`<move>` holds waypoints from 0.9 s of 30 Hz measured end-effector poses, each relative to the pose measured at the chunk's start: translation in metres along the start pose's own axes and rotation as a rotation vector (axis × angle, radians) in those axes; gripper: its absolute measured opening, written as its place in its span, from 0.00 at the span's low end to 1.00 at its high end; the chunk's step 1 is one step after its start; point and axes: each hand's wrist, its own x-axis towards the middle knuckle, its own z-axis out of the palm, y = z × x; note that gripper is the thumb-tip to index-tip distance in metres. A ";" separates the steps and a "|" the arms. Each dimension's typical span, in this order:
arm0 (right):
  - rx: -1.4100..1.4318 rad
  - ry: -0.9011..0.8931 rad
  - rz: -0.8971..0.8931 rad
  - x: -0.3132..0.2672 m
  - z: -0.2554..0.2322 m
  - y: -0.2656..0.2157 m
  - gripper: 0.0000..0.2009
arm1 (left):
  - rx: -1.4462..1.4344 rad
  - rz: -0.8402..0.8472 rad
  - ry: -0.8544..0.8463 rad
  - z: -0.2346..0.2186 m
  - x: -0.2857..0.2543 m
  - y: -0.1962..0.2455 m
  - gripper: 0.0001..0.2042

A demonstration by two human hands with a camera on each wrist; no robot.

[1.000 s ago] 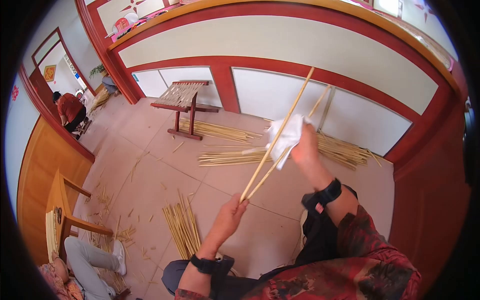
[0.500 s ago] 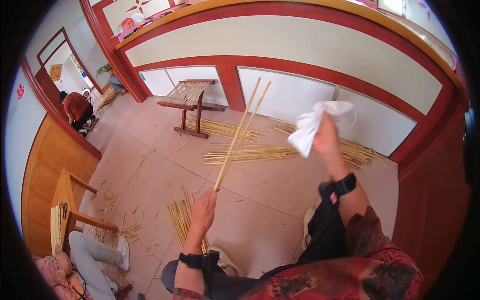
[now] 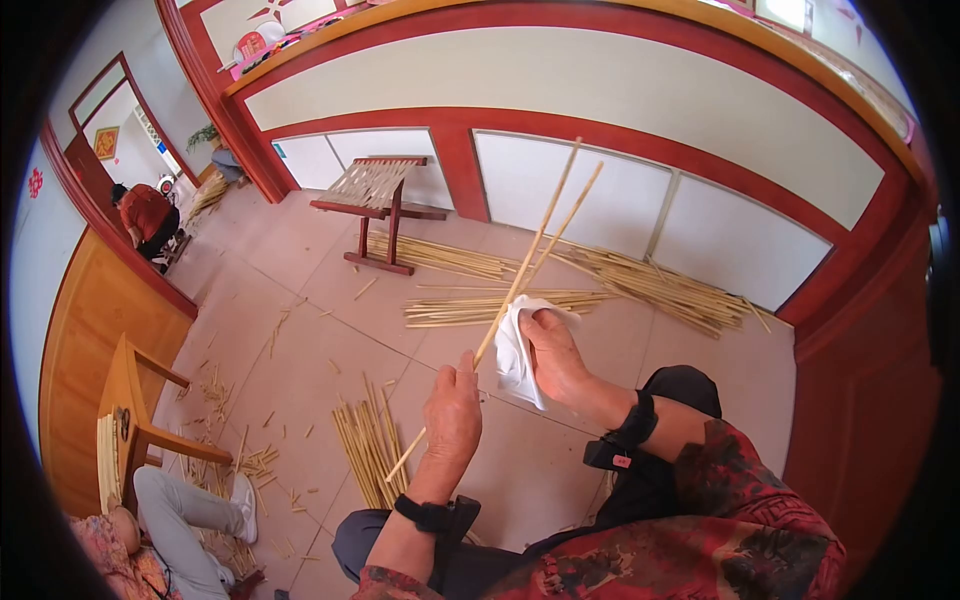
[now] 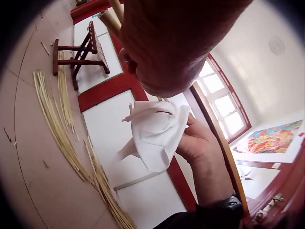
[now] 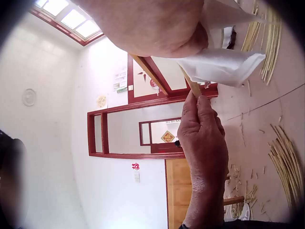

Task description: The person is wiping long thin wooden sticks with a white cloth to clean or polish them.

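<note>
My left hand (image 3: 455, 415) grips two thin straw-coloured stalks (image 3: 553, 195) that slant up and away from me. The lower end of one stalk pokes out below that hand. Just above it, my right hand (image 3: 558, 360) holds a folded white cloth (image 3: 515, 365) against the stalks, thumb on top. The left wrist view shows the cloth (image 4: 157, 138) bunched in the right hand (image 4: 198, 148), its corners hanging loose. In the right wrist view, the left fingers (image 5: 205, 112) pinch the stalks where they come out of the cloth (image 5: 224, 67).
A bundle of stalks (image 3: 365, 445) lies by my left foot. Longer bundles (image 3: 660, 285) lie along the white and red cabinet (image 3: 570, 80), near a folding stool (image 3: 375, 190). Offcuts litter the floor at left, where a seated person's leg (image 3: 185, 510) shows. Another person (image 3: 148, 215) crouches farther back.
The cloth was on the upper stalks, then swung off to the right, and is now back against them lower down, near my left hand. One stalk now sticks out below the left hand.
</note>
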 end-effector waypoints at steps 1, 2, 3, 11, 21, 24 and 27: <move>0.001 0.002 -0.001 0.002 -0.003 0.002 0.10 | 0.056 0.033 -0.002 0.000 0.000 -0.001 0.20; 0.005 0.019 -0.024 0.005 -0.007 0.004 0.10 | 0.112 0.066 -0.003 -0.001 0.000 -0.001 0.21; 0.010 0.036 -0.048 0.008 -0.010 0.005 0.10 | 0.112 0.070 -0.004 0.000 0.000 -0.003 0.21; 0.075 0.045 0.073 -0.001 0.001 0.000 0.09 | 0.173 0.221 0.004 0.002 -0.004 0.008 0.23; 0.003 -0.180 0.092 0.010 -0.016 -0.004 0.12 | -0.915 -0.423 -0.397 -0.002 -0.002 -0.007 0.07; 0.006 -0.174 0.115 0.011 -0.018 -0.003 0.11 | -1.136 -0.478 -0.427 -0.003 -0.004 0.002 0.07; -0.012 -0.073 0.115 0.001 -0.005 -0.005 0.12 | -1.164 -0.556 -0.386 0.001 -0.008 0.009 0.07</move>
